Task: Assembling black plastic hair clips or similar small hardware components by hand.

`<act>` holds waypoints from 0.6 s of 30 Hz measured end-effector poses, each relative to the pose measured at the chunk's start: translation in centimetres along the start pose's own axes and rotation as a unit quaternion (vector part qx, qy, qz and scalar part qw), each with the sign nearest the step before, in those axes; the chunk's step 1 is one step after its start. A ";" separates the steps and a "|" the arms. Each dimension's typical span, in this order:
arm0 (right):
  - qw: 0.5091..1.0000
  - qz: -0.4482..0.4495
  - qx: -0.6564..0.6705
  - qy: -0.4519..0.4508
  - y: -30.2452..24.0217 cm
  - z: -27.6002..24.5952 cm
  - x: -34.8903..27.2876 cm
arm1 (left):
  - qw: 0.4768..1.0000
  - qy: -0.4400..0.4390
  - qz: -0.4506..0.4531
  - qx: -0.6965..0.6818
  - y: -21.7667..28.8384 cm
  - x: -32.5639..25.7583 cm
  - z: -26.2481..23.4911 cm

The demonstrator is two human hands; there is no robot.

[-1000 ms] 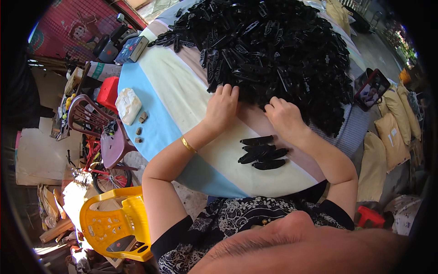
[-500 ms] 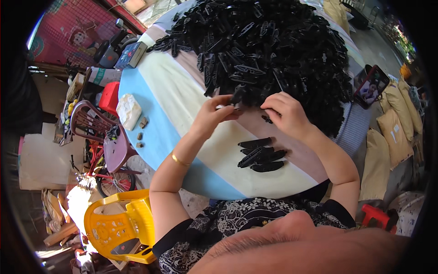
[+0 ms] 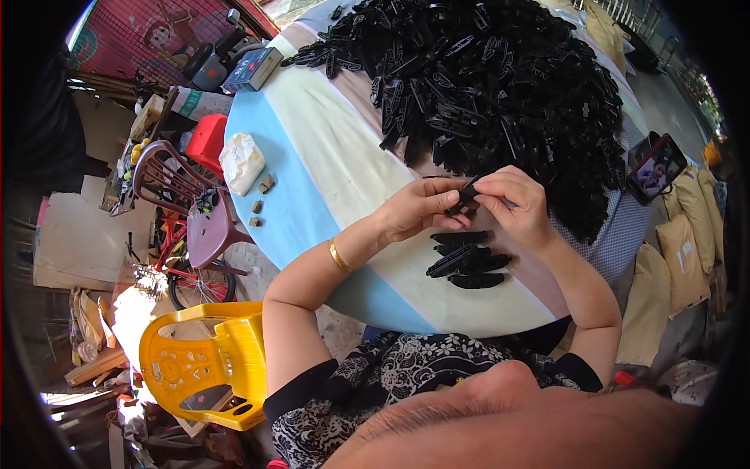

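Observation:
In front of me, my left hand (image 3: 424, 208) pinches a slim black plastic piece (image 3: 464, 196) between thumb and fingers. My right hand (image 3: 516, 205) grips the other end of the same piece with its fingertips. A small pale glint shows under the right fingers, too small to name. Just below the hands, several similar black elongated pieces (image 3: 466, 261) lie side by side on the striped tablecloth (image 3: 375, 273). Beyond the hands, a large heap of black pieces (image 3: 500, 86) covers the far part of the round table.
On the table's left stand a white wrapped block (image 3: 242, 162), small brown lumps (image 3: 256, 206) and a blue-and-grey box (image 3: 252, 69). A phone (image 3: 656, 169) is propped at the right edge. Yellow (image 3: 183, 359) and purple (image 3: 209, 230) chairs stand left; tan sacks (image 3: 681, 262) lie right.
My hands have come together nearer to me, and both now grip one black piece. Before, they were apart at the heap's near edge. The view has shifted slightly.

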State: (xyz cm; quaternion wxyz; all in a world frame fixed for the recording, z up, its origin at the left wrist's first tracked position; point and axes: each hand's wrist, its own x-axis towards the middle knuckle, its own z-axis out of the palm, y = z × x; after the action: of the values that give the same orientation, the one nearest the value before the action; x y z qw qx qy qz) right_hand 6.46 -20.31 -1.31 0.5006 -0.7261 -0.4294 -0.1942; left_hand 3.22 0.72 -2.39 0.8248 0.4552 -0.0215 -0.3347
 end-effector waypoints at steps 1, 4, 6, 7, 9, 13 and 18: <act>1.000 -0.001 0.001 -0.001 0.0 0.0 0.0 | 1.000 -0.003 -0.001 -0.013 0.0 0.0 0.0; 1.000 -0.004 -0.010 -0.006 0.1 -0.1 0.1 | 0.999 0.004 -0.004 -0.032 0.2 -0.2 0.4; 0.999 -0.026 -0.001 -0.032 0.0 -0.2 0.3 | 0.999 0.012 -0.008 -0.039 0.2 -0.2 0.4; 0.999 -0.027 -0.001 -0.034 0.0 -0.2 0.3 | 0.999 0.009 -0.016 -0.031 0.1 -0.2 0.0; 0.998 -0.042 -0.006 -0.038 0.0 -0.1 0.2 | 0.999 0.006 -0.023 -0.024 0.2 -0.1 -0.2; 0.997 -0.066 -0.010 -0.045 -0.1 -0.2 0.3 | 1.000 -0.002 -0.031 0.002 0.2 -0.2 -0.6; 0.993 -0.101 -0.042 -0.050 -0.6 -0.4 0.4 | 0.999 -0.039 -0.037 -0.006 0.5 -0.3 -0.3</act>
State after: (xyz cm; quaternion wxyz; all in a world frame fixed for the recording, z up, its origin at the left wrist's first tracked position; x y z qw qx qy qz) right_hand 6.30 -20.35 -0.53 0.4257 -0.7081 -0.5164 -0.2252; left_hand 3.30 1.30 -2.10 0.8130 0.4379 -0.0346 -0.3823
